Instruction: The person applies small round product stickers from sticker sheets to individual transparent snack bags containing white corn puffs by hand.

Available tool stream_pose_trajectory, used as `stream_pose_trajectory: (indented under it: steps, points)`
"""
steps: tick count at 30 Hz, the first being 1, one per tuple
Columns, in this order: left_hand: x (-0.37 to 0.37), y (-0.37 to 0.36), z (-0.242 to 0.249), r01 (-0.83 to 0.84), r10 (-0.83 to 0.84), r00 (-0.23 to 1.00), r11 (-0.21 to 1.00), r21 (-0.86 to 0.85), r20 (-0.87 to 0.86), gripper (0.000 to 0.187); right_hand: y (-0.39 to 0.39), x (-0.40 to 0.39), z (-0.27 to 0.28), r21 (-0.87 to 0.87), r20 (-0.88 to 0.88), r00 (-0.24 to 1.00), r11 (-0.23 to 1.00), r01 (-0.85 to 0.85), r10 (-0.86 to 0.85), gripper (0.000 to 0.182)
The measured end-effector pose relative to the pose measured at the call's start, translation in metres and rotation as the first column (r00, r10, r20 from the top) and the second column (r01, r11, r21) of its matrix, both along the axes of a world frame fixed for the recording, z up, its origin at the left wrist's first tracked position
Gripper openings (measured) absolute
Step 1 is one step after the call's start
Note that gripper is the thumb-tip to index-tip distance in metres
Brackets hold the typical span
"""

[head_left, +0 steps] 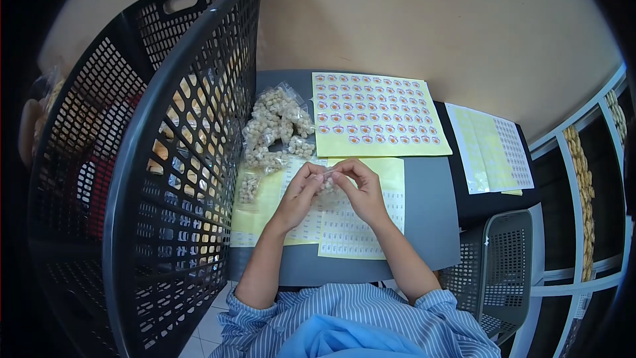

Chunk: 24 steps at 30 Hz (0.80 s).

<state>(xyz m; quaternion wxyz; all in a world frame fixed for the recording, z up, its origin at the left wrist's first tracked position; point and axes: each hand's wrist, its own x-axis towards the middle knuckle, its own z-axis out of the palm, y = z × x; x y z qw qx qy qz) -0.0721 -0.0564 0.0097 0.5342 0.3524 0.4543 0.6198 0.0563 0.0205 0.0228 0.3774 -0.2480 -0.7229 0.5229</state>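
Between my two hands is a small clear plastic bag (327,187) of pale beige round pieces, held over the table. The fingertips of my left hand (299,197) pinch its upper left edge. My right hand (363,192) pinches the upper right edge, with thumb and fingers close to the left ones. Beneath the hands lie yellow-backed sheets of small labels (351,242). A heap of similar filled bags (275,119) rests at the left, and one more bag (249,187) lies nearer to my left forearm.
A large dark plastic basket (179,152) with bagged goods behind its mesh stands close at the left. A sticker sheet (377,109) lies at the table's back. More sheets (493,149) rest on a black surface at the right, above a grey-green basket (507,265). A rack (576,192) stands farther right.
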Motion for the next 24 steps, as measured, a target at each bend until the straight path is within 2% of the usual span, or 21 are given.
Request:
stream_pose_trajectory:
  steps: [1, 2, 3, 6, 8, 10, 12, 14, 22, 24]
  points:
    - [0.000, 0.001, 0.000, 0.001, -0.001, 1.000, 1.000, -0.001, 0.000, 0.013, 0.000, 0.001, -0.001, -0.155, -0.060, 0.998, 0.988, -0.011, 0.002, 0.011]
    - [0.001, 0.002, 0.001, -0.045, 0.053, 0.991, 0.997, 0.069, -0.122, 0.011, 0.000, 0.002, -0.002, -0.306, -0.121, 0.993, 0.952, -0.030, -0.007, 0.010]
    - [0.002, 0.003, 0.001, -0.081, 0.114, 0.964, 0.986, 0.143, -0.239, 0.008, 0.000, 0.001, -0.002, -0.308, -0.122, 0.993, 0.951, -0.028, -0.010, 0.010]
    - [0.003, 0.004, -0.001, -0.066, 0.099, 0.975, 0.984, 0.167, -0.199, 0.005, -0.001, 0.000, -0.001, -0.322, -0.194, 0.981, 0.943, -0.081, 0.018, 0.009]
    - [0.005, 0.005, -0.003, -0.088, 0.140, 0.956, 0.975, 0.204, -0.258, 0.004, 0.002, 0.001, -0.001, -0.044, -0.093, 0.995, 0.998, -0.050, 0.045, 0.010]
    - [0.006, 0.007, -0.003, -0.106, 0.182, 0.932, 0.964, 0.243, -0.314, 0.003, 0.001, 0.001, 0.000, -0.005, -0.072, 0.997, 1.000, -0.002, 0.002, 0.010]
    - [0.006, 0.007, 0.000, -0.213, 0.351, 0.819, 0.921, 0.327, -0.455, 0.003, 0.002, 0.001, 0.002, 0.034, -0.053, 0.998, 0.998, 0.044, -0.042, 0.010]
    - [0.005, 0.006, 0.004, -0.213, 0.347, 0.818, 0.924, 0.319, -0.459, 0.004, 0.003, 0.003, 0.006, 0.176, -0.019, 1.000, 0.984, 0.022, -0.019, 0.009]
    - [-0.007, 0.005, 0.000, -0.295, 0.451, 0.775, 0.878, 0.377, -0.442, 0.004, 0.006, 0.006, 0.003, 0.026, -0.036, 0.999, 0.999, 0.023, -0.022, 0.003]
    - [-0.006, 0.004, 0.001, -0.280, 0.373, 0.835, 0.921, 0.272, -0.405, 0.005, 0.006, 0.006, 0.000, 0.017, -0.054, 0.998, 1.000, 0.012, -0.011, 0.003]
